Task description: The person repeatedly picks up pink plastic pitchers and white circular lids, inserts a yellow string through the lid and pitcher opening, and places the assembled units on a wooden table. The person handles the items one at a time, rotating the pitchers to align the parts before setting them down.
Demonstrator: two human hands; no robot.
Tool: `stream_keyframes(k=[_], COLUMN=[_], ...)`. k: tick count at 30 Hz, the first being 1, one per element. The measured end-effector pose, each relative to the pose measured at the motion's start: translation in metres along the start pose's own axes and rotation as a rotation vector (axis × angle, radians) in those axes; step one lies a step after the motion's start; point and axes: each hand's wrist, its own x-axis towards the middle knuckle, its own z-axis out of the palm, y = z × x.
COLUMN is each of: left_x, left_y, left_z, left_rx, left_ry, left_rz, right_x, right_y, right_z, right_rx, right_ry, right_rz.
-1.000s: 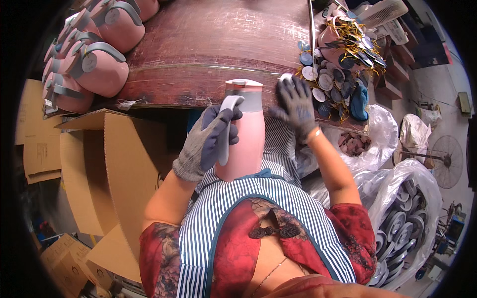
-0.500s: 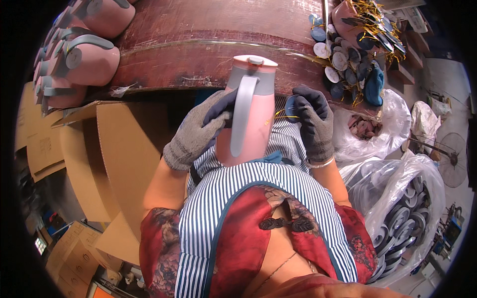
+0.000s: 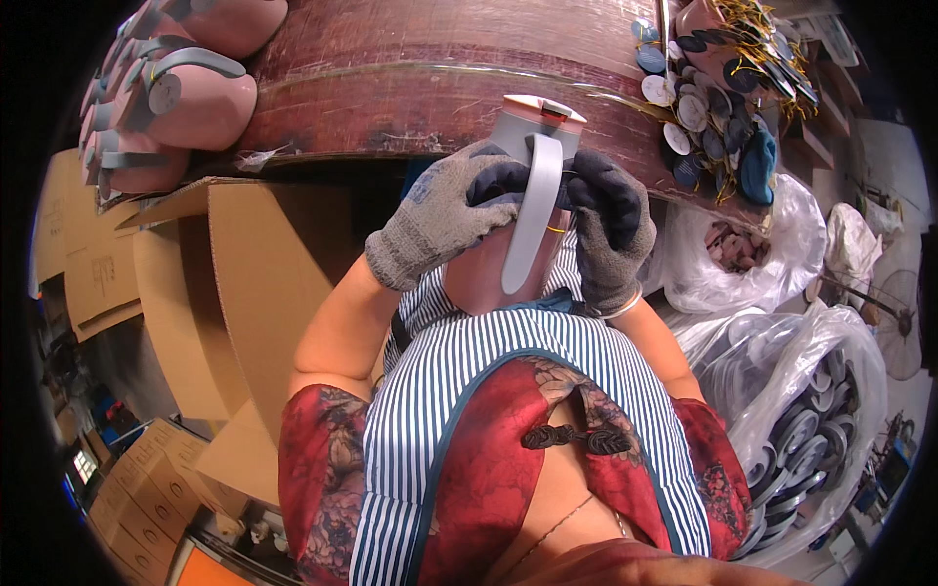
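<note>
A pink jug [image 3: 476, 273] with a grey collar, a long grey handle [image 3: 534, 220] and a white-and-red lid stands upright, slightly tilted, against my striped apron. My left hand [image 3: 454, 210], in a grey knit glove with dark fingers, is closed on the jug's upper body beside the handle. My right hand [image 3: 616, 230], gloved alike, is closed at the handle's other side, its fingertips pinching a round tag's cord. A bit of yellow cord [image 3: 557, 229] shows by the handle; the tag itself is mostly hidden by the fingers.
Several pink jugs [image 3: 203, 103] crowd the table's left end. Round tags with yellow cords [image 3: 692, 112] lie at the right end beside a blue cloth [image 3: 758, 168]. An open cardboard box [image 3: 269, 273] stands left. Plastic bags of grey parts [image 3: 806, 430] and pinkish pieces [image 3: 735, 246] stand right.
The jug has tilted and shifted slightly right. My left hand has moved up it. My right hand has brought the tag from beside the jug to the handle.
</note>
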Motion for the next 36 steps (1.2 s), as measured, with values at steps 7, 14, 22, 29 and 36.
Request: stream_keyframes(k=[7,14,22,29,36], left_x=[-0.023,-0.015,-0.005,-0.012,-0.013], left_y=[0.010,0.010,0.007,0.007,-0.001], left_z=[-0.013,0.002,0.020,0.007,-0.015], left_rx=[-0.908,-0.494,0.265,-0.318,-1.235], left_ry=[0.074,0.247,0.311,0.342,0.093], left_rz=[-0.321,-0.187,0.049,-0.172,-0.029], right_x=[0.002,0.008,-0.005,-0.009,0.025], right_y=[0.000,-0.014,0.004,-0.004,-0.012], right_z=[-0.010,0.001,0.004,-0.002,-0.007], right_rx=[0.595,0.507,0.400,0.706,0.970], right_ry=[0.156,0.183,0.148,0.114,0.132], right_rz=[0.431,0.464,0.340,0.436,0.459])
